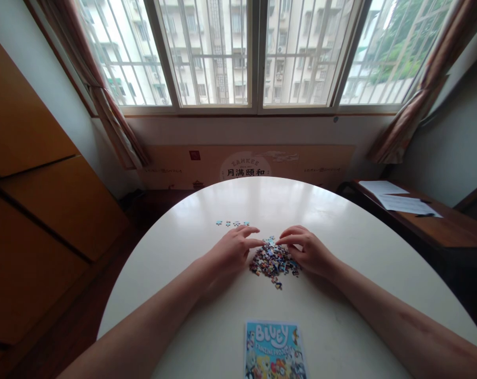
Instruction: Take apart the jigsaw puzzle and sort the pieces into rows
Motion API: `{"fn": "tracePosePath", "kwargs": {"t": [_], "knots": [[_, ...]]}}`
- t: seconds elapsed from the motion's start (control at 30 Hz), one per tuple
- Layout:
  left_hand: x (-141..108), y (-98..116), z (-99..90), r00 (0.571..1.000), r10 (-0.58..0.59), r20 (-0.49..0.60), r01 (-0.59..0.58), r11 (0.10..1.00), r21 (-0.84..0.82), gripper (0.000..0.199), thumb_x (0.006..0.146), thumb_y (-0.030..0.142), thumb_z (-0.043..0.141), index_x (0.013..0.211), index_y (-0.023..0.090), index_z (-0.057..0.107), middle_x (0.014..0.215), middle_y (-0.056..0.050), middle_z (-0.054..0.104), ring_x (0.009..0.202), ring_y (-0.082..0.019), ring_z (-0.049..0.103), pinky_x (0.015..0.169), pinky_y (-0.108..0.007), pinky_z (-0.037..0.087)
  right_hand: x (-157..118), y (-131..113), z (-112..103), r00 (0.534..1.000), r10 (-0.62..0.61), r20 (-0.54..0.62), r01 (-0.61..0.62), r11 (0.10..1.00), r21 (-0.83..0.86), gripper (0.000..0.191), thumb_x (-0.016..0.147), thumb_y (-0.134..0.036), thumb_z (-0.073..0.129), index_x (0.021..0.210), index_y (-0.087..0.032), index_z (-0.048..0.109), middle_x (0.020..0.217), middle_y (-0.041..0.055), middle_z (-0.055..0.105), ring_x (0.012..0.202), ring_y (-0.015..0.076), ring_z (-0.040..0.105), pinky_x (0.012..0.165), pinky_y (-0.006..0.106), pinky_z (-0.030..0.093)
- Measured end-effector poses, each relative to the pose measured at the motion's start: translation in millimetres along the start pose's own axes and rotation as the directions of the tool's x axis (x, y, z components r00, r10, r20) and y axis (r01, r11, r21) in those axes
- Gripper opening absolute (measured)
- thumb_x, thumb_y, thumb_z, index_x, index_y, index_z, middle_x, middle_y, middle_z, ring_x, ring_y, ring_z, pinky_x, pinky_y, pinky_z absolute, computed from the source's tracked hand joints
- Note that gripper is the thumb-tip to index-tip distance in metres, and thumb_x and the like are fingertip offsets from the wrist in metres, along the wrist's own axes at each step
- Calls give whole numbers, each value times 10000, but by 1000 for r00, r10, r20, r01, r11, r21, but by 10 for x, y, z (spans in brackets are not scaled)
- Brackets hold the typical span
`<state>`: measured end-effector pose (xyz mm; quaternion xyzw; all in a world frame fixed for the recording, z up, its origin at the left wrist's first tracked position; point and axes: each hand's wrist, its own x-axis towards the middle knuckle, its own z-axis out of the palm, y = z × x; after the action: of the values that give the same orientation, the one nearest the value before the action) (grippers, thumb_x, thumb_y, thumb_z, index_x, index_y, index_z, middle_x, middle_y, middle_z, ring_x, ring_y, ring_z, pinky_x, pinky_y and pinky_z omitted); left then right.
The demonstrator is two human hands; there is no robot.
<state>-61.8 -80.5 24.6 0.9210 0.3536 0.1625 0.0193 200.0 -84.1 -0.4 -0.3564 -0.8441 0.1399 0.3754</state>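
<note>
While two bare hands meet at its far edge, a jigsaw pile (274, 260) sits on a round white table (175, 321).

Head view: left hand (235, 246) at ten o'clock, right hand (310, 252) at three, fingers partly spread; whether either grips a piece, I cannot tell. Four loose pieces (227, 223) lie farther towards ten, Bluey picture (275, 350) at six.

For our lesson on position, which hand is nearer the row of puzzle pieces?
Left. The left hand is by the right end of the row; the right hand, across the pile.

Two hands (233, 247) (312, 252), one table (175, 316), one puzzle pile (273, 261), four pieces (237, 223) in a row, one Bluey sheet (275, 350), two curtains (108, 110) (407, 118), apparently two papers (406, 204)
</note>
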Motion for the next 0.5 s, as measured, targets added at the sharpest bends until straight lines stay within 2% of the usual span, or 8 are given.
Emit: {"fn": "tracePosePath", "kwargs": {"t": [0.2,0.33,0.4,0.5], "knots": [[-2,-7,-56,999,40,10,-39,997,-69,571,773,-70,486,1055,349,753,1313,-17,619,1196,-213,564,1052,-460,451,-9,19,10,997,-48,67,51,998,-45,439,781,-29,530,1039,-299,761,1067,51,710,1024,225,620,930,427,508],[8,-37,-17,999,-22,-35,20,998,-66,576,792,-65,463,1116,329,730,1291,-20,636,1174,-208,566,1039,-452,461,3,-19,12,989,-71,127,83,992,-93,485,834,-68,522,1206,-329,690,1180,54,685,1116,239,597,1000,477,470],[15,-56,18,998,-46,-40,44,998,-43,497,842,0,509,1158,325,713,1315,-31,624,1191,-226,553,1056,-469,441,6,-39,15,983,-77,167,98,988,-123,520,841,-79,519,1264,-350,654,1257,48,658,1193,256,564,1048,512,430],[21,-72,61,999,-42,-13,41,999,-19,294,933,244,576,1179,343,705,1377,-46,579,1251,-261,516,1081,-494,407,4,-64,16,972,-65,227,102,982,-157,525,834,-89,528,1264,-361,657,1346,41,612,1294,286,498,1080,548,393]]}}
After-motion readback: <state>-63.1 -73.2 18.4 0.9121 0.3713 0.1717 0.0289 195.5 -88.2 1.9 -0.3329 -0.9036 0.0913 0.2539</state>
